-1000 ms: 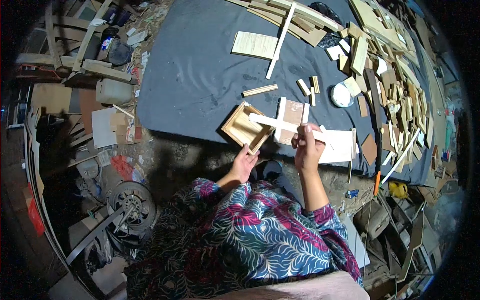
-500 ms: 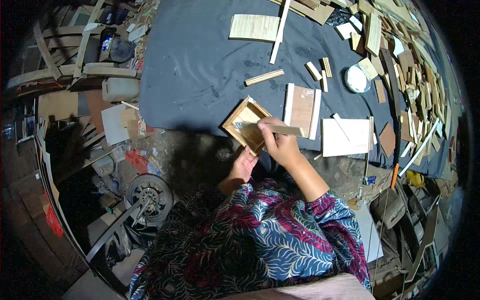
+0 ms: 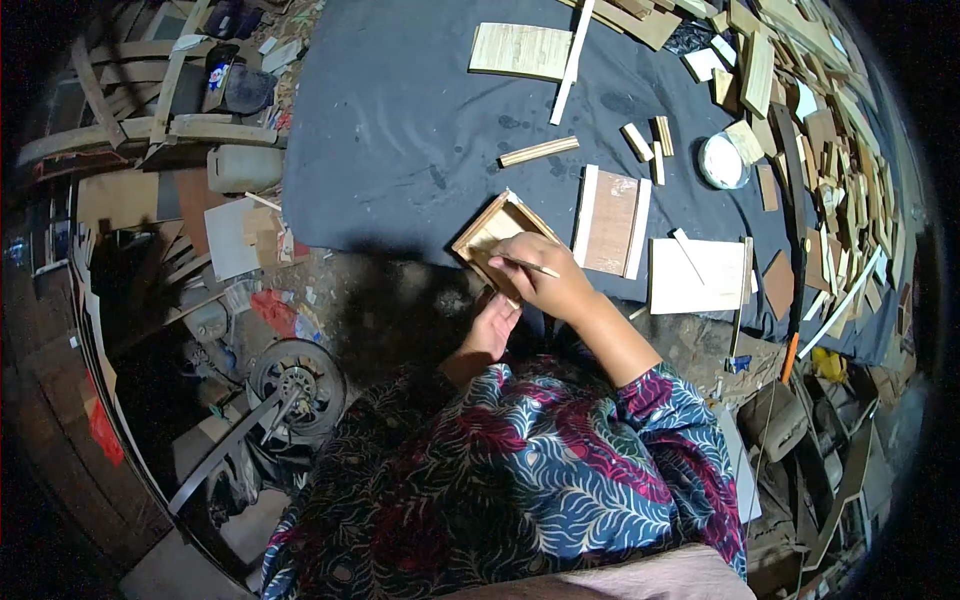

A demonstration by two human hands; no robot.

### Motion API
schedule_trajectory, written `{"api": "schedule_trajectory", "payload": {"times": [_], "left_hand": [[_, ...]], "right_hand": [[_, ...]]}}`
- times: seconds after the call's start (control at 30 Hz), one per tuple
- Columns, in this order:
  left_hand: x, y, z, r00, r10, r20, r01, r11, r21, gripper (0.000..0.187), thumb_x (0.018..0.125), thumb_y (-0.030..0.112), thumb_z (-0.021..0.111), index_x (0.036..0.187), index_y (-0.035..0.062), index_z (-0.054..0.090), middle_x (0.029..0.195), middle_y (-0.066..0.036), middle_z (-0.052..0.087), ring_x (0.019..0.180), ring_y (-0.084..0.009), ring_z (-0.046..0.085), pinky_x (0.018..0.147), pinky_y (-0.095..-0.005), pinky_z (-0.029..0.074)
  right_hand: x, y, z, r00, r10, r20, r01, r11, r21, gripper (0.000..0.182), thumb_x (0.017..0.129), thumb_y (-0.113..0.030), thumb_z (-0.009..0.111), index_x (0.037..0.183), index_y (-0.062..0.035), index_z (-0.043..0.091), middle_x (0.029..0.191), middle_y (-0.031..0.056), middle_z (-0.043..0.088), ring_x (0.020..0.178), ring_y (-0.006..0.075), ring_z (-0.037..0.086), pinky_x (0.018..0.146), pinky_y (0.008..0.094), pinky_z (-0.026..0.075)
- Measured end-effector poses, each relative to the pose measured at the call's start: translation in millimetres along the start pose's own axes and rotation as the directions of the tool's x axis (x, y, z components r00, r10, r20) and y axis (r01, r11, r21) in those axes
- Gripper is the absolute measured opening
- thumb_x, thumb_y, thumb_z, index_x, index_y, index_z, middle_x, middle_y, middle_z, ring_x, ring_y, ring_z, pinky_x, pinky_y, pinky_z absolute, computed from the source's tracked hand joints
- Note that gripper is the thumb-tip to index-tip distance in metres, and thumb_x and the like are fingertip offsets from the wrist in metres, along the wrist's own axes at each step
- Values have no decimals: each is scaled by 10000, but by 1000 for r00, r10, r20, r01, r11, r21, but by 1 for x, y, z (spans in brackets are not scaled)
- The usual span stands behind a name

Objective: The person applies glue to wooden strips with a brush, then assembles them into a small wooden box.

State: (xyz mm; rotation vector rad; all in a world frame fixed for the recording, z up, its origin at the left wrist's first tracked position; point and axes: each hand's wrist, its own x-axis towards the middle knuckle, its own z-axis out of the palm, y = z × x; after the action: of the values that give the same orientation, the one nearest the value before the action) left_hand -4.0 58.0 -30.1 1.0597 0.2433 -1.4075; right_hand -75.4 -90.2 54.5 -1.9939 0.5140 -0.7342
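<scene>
A small open wooden box point(image 3: 477, 228) is tilted at the near edge of the dark cloth. Its near corner rests in my left hand point(image 3: 490, 328), whose fingers curl under and against it. Over the box's opening is my right hand point(image 3: 555, 280), pinching a thin wooden strip point(image 3: 532, 265) seen nearly edge-on. The strip's far end and part of the box interior are hidden behind the right hand. Just right of the box lies a brown panel with two pale side strips point(image 3: 609, 222).
The dark cloth point(image 3: 380, 150) holds a white tub point(image 3: 722, 162), a pale board point(image 3: 697, 277), a grained board point(image 3: 520, 50) and short sticks point(image 3: 539, 152). Wood offcuts point(image 3: 840, 180) are heaped at the right. A wheel point(image 3: 297, 390) lies at lower left.
My right hand has turned and moved left over the box, and the strip now shows its thin edge. The view has shifted slightly.
</scene>
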Motion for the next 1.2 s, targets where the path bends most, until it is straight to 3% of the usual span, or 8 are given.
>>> {"api": "schedule_trajectory", "payload": {"times": [0.27, 0.47, 0.73, 0.83, 0.93, 0.97, 1.13, 1.2], "left_hand": [[7, -9, -18, 998, -28, 62, 29, 999, -20, 248, 829, 237, 419, 1017, 81, 465, 1065, -47, 503, 1022, -154, 441, 902, -316, 312], [-2, 2, 2, 998, -52, 29, 51, 998, 24, 336, 823, 270, 456, 1110, 97, 433, 1099, -13, 487, 1047, -134, 421, 921, -309, 277], [15, -14, -18, 994, -13, 108, 13, 1000, -1, 384, 821, 299, 469, 1133, 82, 418, 1103, -20, 481, 1071, -142, 404, 941, -303, 254], [9, -7, -6, 998, -11, 68, 7, 998, 55, 380, 830, 294, 463, 1134, 71, 418, 1103, -25, 479, 1054, -142, 417, 936, -301, 271], [12, -11, -6, 1000, -2, 13, 1, 996, 91, 355, 819, 277, 492, 1110, 84, 432, 1078, -23, 485, 1030, -142, 429, 924, -310, 287], [10, -9, -3, 999, 34, 7, -34, 999, 35, 384, 755, 222, 595, 1075, 100, 420, 1032, -17, 481, 961, -122, 446, 805, -278, 354], [-5, 12, 14, 995, 100, -28, -100, 995, 19, 328, 754, 207, 598, 1013, 48, 475, 938, -29, 538, 926, -115, 464, 798, -268, 354], [-6, 15, 15, 989, 135, 62, -136, 991, 8, 250, 760, 191, 591, 945, 43, 512, 894, -21, 558, 875, -112, 492, 787, -259, 361]], "right_hand": [[12, -18, -13, 998, -68, 15, 68, 996, 55, 117, 657, -17, 559, 768, -43, 531, 776, 95, 575, 740, 276, 554, 650, 337, 448], [15, -4, 1, 996, 52, 70, -49, 997, -53, 101, 713, -89, 577, 778, -18, 547, 787, 126, 572, 719, 298, 554, 649, 334, 448], [33, -31, -12, 998, -21, 56, 26, 995, -96, 112, 736, -90, 571, 783, 11, 564, 757, 135, 572, 667, 292, 548, 605, 325, 437], [32, -25, -13, 981, 178, 81, -174, 983, -57, 115, 784, -66, 534, 798, 47, 547, 762, 118, 560, 667, 180, 529, 585, 252, 415], [27, -15, -6, 971, 216, 101, -206, 974, -98, 116, 787, -64, 529, 801, 49, 549, 761, 116, 559, 665, 175, 531, 589, 250, 418], [25, -10, -1, 990, 137, 41, -130, 983, -127, 126, 775, -81, 543, 792, 44, 558, 755, 144, 570, 648, 242, 554, 588, 293, 431], [11, 2, 4, 893, 447, -48, -438, 890, 127, 150, 827, -100, 487, 842, 41, 537, 802, 68, 551, 730, 109, 508, 641, 217, 414], [6, 3, 6, 900, 406, -158, -386, 912, 141, 144, 845, -117, 466, 890, 7, 524, 800, 36, 537, 729, 93, 495, 654, 216, 405]]}}
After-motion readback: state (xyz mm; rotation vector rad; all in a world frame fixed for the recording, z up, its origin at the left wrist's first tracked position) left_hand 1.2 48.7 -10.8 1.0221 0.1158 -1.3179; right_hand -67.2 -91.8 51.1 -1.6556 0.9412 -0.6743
